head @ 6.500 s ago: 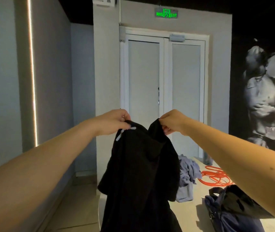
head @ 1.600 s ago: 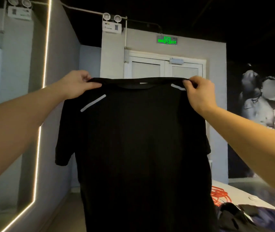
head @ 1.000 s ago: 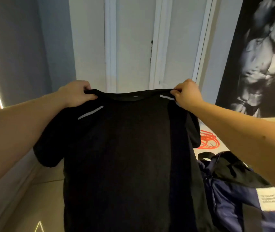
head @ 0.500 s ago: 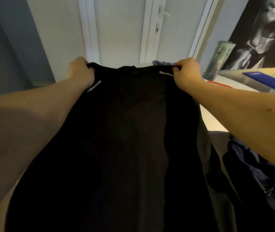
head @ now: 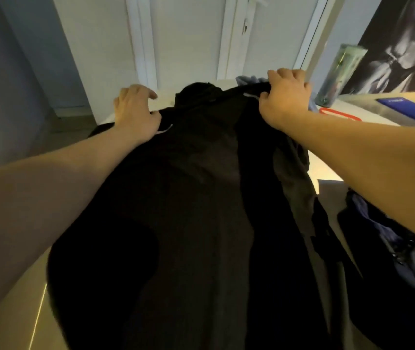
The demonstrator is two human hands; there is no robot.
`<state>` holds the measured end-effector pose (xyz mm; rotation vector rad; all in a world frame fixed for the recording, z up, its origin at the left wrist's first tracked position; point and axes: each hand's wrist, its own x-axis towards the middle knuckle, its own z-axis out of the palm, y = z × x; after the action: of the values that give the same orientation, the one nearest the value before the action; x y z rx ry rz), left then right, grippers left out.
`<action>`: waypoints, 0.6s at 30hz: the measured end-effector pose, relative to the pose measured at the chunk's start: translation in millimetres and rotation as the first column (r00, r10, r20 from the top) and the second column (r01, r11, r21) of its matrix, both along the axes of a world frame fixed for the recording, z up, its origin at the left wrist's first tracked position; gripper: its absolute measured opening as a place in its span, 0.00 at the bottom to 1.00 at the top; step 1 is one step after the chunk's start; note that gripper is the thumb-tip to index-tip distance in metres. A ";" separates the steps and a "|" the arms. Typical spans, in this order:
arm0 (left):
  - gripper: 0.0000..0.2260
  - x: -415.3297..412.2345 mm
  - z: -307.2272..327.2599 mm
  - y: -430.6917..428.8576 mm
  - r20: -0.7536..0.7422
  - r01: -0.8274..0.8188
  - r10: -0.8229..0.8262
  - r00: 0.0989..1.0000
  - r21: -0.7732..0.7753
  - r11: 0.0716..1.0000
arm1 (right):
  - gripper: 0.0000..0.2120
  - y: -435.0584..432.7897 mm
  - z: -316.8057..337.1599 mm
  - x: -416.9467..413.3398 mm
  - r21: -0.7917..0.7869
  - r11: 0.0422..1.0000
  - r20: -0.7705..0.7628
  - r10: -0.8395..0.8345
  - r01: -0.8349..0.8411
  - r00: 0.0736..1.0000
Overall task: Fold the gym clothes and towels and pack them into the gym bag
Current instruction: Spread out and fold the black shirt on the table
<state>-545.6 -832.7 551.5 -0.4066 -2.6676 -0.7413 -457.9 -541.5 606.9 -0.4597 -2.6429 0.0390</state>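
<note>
The black shirt [head: 201,198] lies spread on the table [head: 327,170], collar toward its far edge, and looks light, soft and limp, so the shoulders seem the best hold: the right hand [head: 286,97] grips one, while the left hand [head: 135,109] rests loosely, grasping nothing.

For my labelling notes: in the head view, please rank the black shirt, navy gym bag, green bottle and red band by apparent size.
1. black shirt
2. navy gym bag, partly cut off
3. green bottle
4. red band, partly hidden
Bottle and band are farther off; true sizes unsure.
</note>
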 end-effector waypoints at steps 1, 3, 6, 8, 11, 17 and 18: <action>0.18 19.1 5.9 -3.9 0.021 0.024 -0.024 0.999 -0.005 1.000 | 0.19 -10.9 5.9 13.5 -0.029 1.000 0.010 0.004 -0.003 1.000; 0.14 64.2 10.6 -14.7 0.100 0.094 -0.094 0.991 0.003 0.996 | 0.21 -34.6 11.6 46.6 -0.081 0.996 0.057 0.031 -0.026 0.998; 0.12 145.4 5.1 -34.9 0.200 0.211 -0.198 0.960 -0.048 0.976 | 0.19 -70.5 -0.9 104.9 -0.224 0.968 0.127 0.145 -0.114 0.981; 0.12 202.1 -2.2 -48.1 0.222 0.243 -0.220 0.950 -0.083 0.966 | 0.19 -99.3 -15.1 149.0 -0.355 0.921 0.170 0.234 -0.162 0.957; 0.13 281.1 -19.0 -71.0 0.202 0.200 -0.188 0.961 -0.041 0.979 | 0.21 -143.1 -34.5 212.5 -0.490 0.850 0.202 0.326 -0.192 0.924; 0.30 390.9 -66.0 -108.0 0.212 -0.107 0.042 0.976 0.304 0.947 | 0.21 -207.5 -76.2 322.3 -0.481 0.825 0.193 0.429 -0.297 0.882; 0.32 401.3 -71.3 -111.4 0.244 -0.164 0.078 0.967 0.356 0.920 | 0.21 -214.9 -82.2 333.8 -0.456 0.834 0.218 0.444 -0.312 0.869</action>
<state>-144.4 -944.1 480.2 -0.0552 -2.6337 -1.2929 -124.1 -756.3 524.7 -0.0467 -3.0083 0.7161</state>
